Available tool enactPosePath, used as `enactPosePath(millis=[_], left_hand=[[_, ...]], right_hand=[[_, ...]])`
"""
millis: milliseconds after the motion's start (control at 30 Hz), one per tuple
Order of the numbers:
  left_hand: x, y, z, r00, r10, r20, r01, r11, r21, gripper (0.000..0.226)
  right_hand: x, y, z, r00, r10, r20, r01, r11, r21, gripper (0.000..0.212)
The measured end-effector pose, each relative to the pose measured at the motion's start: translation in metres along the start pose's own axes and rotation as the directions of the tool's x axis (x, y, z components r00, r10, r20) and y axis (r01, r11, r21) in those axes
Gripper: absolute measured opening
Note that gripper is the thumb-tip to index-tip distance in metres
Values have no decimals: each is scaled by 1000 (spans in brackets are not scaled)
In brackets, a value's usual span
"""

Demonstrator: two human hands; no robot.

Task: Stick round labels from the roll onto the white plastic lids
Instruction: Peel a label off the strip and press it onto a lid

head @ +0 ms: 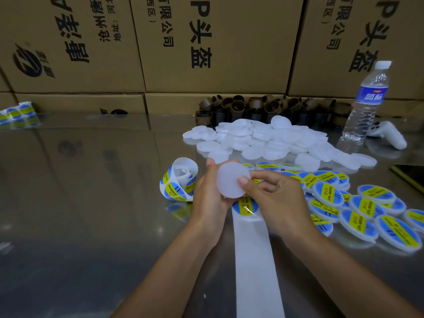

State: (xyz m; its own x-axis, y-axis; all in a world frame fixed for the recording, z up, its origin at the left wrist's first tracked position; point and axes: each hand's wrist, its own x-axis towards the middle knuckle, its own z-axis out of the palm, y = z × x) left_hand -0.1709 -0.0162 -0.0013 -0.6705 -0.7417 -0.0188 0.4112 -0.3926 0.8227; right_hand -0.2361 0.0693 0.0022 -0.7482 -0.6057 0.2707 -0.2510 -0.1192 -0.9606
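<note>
Left hand (pixel 206 193) cradles a bare lid (pixel 230 180), right hand (pixel 273 193) pinches it; labelled lids (pixel 367 210) lie right, a blank heap (pixel 263 138) remains above.

We hold one plain white lid (pixel 231 180) tilted up at centre. Our left hand (pixel 206 193) grips its left edge and our right hand (pixel 273 196) pinches its right rim. The label roll (pixel 179 182) stands on edge just left. Its bare backing strip (pixel 254 260) runs near, carrying one blue-and-yellow label (pixel 244 206). Unlabelled lids (pixel 263 138) are heaped far; labelled lids (pixel 367 207) overlap at right.
</note>
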Motion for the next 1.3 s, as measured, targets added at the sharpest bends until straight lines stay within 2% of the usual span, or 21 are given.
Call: enactPosePath(millis=[133, 233, 367, 467, 533, 700, 967, 1167, 1300], left_hand=[[-1, -4, 0, 997, 73, 40, -74, 996, 43, 26], [-1, -6, -2, 993, 93, 69, -95, 995, 33, 21], [0, -5, -3, 994, 92, 52, -92, 996, -8, 20], [0, -4, -3, 995, 90, 40, -90, 996, -17, 19], [0, -4, -2, 995, 90, 30, -90, 996, -21, 17], [1, -5, -4, 995, 88, 51, -88, 996, -1, 17], [1, -4, -5, 993, 94, 71, -94, 996, 4, 17], [0, -2, -6, 988, 154, 13, -154, 987, 49, 16], [1, -1, -7, 982, 186, -39, -178, 972, 154, 13]], right_hand=[[2, 4, -1, 996, -47, 70, 52, 996, -74, 10], [3, 7, -4, 987, -156, 25, 158, 966, -202, 6], [4, 9, -16, 944, -315, -98, 232, 844, -483, 16], [8, 15, -23, 944, -325, -50, 208, 707, -675, 24], [9, 19, -23, 957, -289, -2, 196, 654, -731, 25], [8, 19, -18, 981, -172, 93, 194, 801, -566, 29], [17, 21, -24, 985, -157, -78, 131, 955, -266, 23], [20, 15, -27, 988, -132, -77, 133, 991, 7, 24], [19, 13, -27, 985, -124, -123, 134, 988, 79, 22]])
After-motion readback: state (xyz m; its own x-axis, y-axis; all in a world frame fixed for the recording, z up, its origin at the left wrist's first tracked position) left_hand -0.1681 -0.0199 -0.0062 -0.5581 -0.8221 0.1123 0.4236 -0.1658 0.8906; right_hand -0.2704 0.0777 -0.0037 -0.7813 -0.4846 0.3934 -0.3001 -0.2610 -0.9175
